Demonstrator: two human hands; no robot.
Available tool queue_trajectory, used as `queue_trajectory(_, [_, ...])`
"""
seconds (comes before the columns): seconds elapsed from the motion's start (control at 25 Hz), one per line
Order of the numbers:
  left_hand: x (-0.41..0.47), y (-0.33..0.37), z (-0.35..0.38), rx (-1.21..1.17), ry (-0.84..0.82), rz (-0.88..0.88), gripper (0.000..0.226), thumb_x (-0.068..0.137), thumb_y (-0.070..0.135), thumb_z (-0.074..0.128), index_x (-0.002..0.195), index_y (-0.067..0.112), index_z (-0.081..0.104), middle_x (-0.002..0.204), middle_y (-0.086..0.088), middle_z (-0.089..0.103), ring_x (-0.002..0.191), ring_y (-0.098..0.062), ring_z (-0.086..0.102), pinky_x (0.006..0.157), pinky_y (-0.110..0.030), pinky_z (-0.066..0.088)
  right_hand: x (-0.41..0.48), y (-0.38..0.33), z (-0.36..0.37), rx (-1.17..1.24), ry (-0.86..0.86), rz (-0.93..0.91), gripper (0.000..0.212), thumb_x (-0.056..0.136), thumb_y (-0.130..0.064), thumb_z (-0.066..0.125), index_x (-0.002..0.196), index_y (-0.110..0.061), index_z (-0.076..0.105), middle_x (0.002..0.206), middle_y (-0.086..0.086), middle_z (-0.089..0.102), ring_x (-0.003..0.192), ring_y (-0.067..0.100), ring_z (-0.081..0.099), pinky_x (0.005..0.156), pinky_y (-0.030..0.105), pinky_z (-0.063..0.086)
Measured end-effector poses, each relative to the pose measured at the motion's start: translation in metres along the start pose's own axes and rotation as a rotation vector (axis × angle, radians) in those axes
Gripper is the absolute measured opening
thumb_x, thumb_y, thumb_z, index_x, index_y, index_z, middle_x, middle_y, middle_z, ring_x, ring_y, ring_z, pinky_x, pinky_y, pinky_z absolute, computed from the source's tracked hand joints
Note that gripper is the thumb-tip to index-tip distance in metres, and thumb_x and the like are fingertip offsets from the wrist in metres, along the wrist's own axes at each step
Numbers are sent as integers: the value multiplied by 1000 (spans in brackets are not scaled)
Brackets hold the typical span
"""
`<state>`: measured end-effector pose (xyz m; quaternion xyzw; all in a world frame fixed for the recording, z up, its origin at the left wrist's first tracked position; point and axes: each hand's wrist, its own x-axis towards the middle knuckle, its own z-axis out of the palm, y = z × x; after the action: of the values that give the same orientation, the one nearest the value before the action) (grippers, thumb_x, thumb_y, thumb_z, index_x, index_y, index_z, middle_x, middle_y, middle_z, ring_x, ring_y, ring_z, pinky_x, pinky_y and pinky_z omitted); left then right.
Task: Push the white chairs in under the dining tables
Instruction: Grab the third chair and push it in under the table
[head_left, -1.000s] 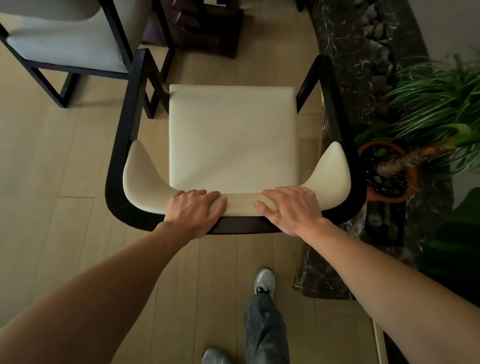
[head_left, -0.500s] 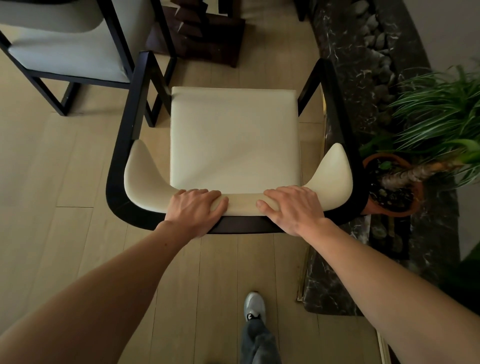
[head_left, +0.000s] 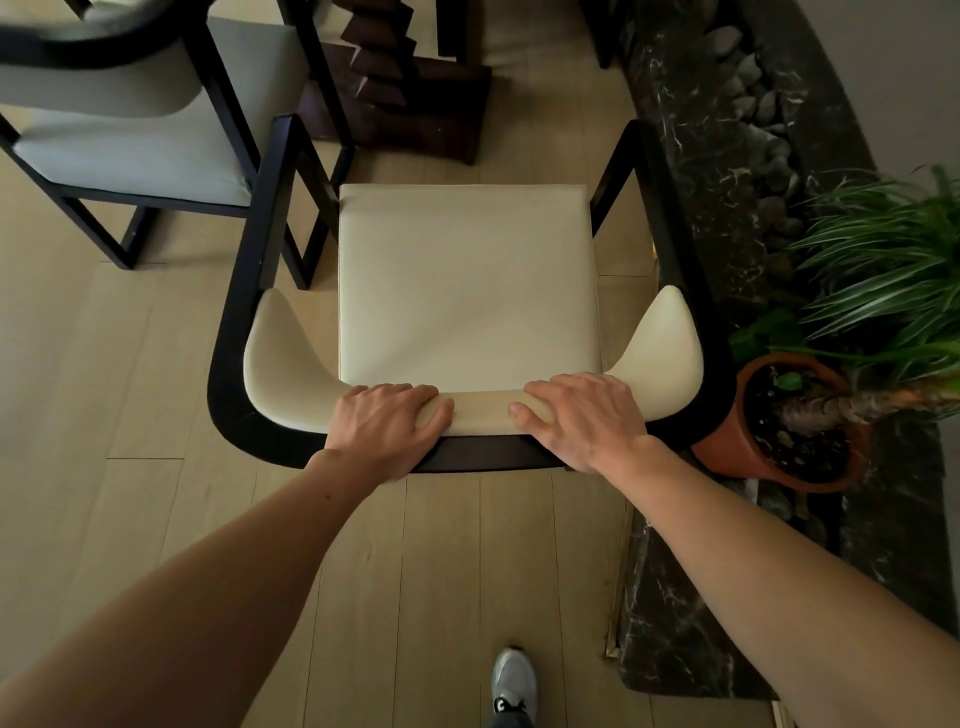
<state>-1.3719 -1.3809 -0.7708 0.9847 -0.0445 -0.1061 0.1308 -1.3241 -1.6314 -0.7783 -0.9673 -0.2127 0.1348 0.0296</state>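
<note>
As white chair (head_left: 467, 280) edges forward, left hand (head_left: 387, 428), right hand (head_left: 582, 421) curled over backrest (head_left: 483, 410).

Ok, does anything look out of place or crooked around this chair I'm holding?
The terracotta pot on the dark marble border sits right beside the rear right corner of the white chair, and its plant leans sharply right. Whether they touch is unclear. Nothing looks spilled or broken.
</note>
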Motion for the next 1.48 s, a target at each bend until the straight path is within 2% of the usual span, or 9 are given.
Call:
queue_trajectory(0.24, [52,-18,-13,-4,5,-13,52,96,59,18,100,34,63,89,11,67,80,-18,60,75,-35,41,54,10,-15,18,-9,-21,84,85,-78,4,123,-33,64,113,-2,70,108,25,61,91,41,39])
queue_trajectory(0.56, [126,-39,-32,-16,41,-16,58,94,62,16,111,36,65,100,12,71,88,-17,62,80,-37,46,133,28,-38,-12,27,-62,81,88,-76,6,117,-32,66,98,-1,71,96,25,63,82,40,42])
queue_trajectory(0.84, [179,-57,-45,-34,60,-23,57,94,61,16,108,36,65,96,11,70,82,-17,60,72,-34,39,192,40,-48,-2,24,-60,81,88,-77,5,118,-33,66,101,0,71,98,26,63,84,41,42])
queue_trajectory(1.12, [235,-78,-65,-27,31,-54,55,93,61,17,106,36,65,96,9,70,84,-21,61,76,-38,46,252,44,-67,-10,30,-57,79,88,-76,6,118,-33,67,101,-1,71,98,25,64,85,40,44])
queue_trajectory(1.48, [306,-114,-90,-14,20,-49,54,93,60,18,107,36,65,97,10,70,85,-20,61,70,-33,37,327,44,-89,-20,24,-34,79,89,-75,6,118,-33,67,100,-3,72,98,24,64,84,39,43])
